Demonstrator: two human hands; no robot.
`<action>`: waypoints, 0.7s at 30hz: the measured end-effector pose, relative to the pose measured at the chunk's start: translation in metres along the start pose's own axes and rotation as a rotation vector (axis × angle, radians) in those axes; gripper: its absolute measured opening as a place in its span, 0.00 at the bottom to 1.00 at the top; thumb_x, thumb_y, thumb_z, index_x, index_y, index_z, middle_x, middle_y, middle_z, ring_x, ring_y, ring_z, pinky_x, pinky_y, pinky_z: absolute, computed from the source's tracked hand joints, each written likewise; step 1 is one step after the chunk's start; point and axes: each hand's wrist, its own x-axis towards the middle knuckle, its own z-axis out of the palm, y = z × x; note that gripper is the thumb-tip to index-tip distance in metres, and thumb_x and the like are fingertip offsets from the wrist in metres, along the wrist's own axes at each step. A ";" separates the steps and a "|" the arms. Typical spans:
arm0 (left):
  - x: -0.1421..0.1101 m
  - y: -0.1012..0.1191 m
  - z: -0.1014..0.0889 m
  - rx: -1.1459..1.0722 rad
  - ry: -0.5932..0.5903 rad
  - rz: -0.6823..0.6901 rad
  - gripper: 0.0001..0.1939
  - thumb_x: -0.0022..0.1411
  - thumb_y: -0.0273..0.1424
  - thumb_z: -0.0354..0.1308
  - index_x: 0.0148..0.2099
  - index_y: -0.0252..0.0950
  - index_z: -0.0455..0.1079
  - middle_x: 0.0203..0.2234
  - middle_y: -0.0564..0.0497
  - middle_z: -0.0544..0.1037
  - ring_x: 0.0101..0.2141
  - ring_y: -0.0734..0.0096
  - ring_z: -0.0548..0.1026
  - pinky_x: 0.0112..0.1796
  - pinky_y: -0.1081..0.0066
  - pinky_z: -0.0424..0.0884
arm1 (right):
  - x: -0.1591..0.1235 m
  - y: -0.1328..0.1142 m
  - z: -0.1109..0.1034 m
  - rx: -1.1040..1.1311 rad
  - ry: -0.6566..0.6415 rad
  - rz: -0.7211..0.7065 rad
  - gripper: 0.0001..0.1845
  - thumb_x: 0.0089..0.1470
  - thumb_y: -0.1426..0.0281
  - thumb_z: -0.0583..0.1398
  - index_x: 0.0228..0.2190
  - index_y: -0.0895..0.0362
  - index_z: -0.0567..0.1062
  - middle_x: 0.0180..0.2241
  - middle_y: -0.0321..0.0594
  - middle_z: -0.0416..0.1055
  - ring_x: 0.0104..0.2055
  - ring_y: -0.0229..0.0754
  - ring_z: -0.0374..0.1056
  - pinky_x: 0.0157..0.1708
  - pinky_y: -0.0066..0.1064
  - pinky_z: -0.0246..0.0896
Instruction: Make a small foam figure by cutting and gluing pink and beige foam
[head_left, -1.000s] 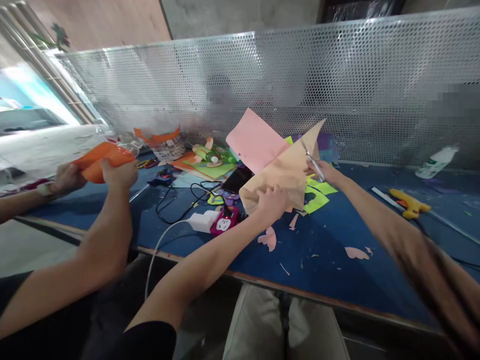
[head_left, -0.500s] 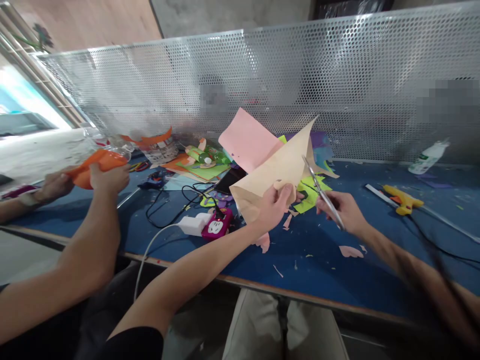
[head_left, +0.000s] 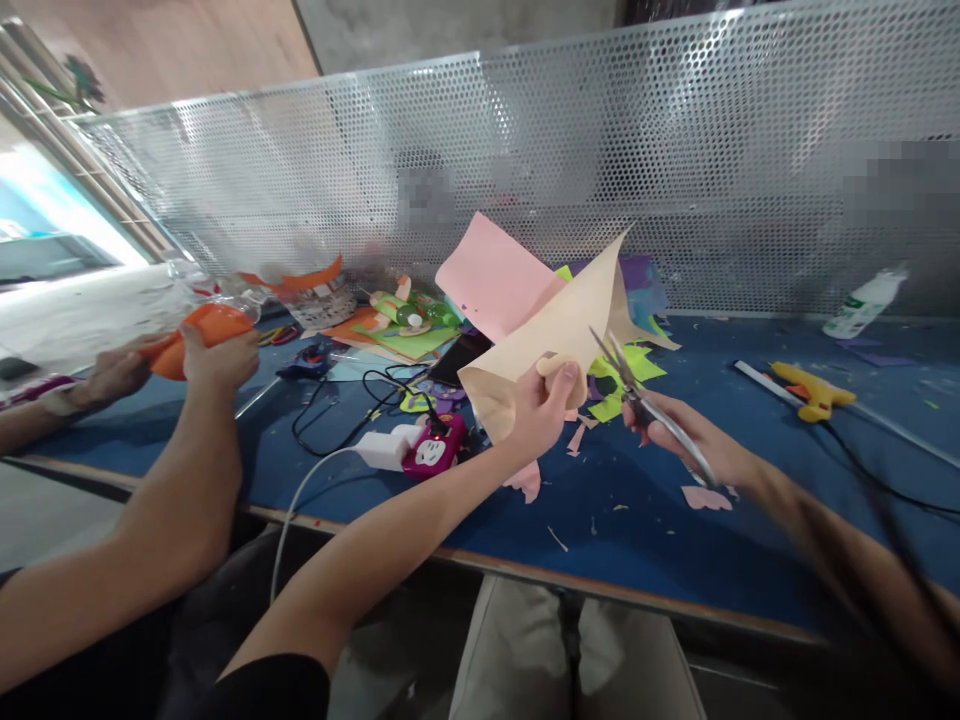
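Holding scissors [head_left: 628, 380] near the edge of cream paper [head_left: 551, 332]

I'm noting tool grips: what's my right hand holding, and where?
Your right hand holds scissors by the handles, behind the blades.

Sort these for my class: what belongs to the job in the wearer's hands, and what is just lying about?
Likely in use:
scissors, right hand
small beige piece, left hand
beige sheet behind it

Apparently lying about:
yellow glue gun
white bottle
pink scraps
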 end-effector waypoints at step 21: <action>-0.016 0.006 0.014 0.016 0.003 -0.104 0.23 0.67 0.52 0.57 0.33 0.36 0.66 0.26 0.53 0.67 0.28 0.74 0.64 0.30 0.71 0.65 | -0.006 -0.006 0.022 0.011 -0.030 0.003 0.28 0.60 0.39 0.52 0.36 0.52 0.65 0.33 0.38 0.64 0.34 0.44 0.58 0.34 0.35 0.57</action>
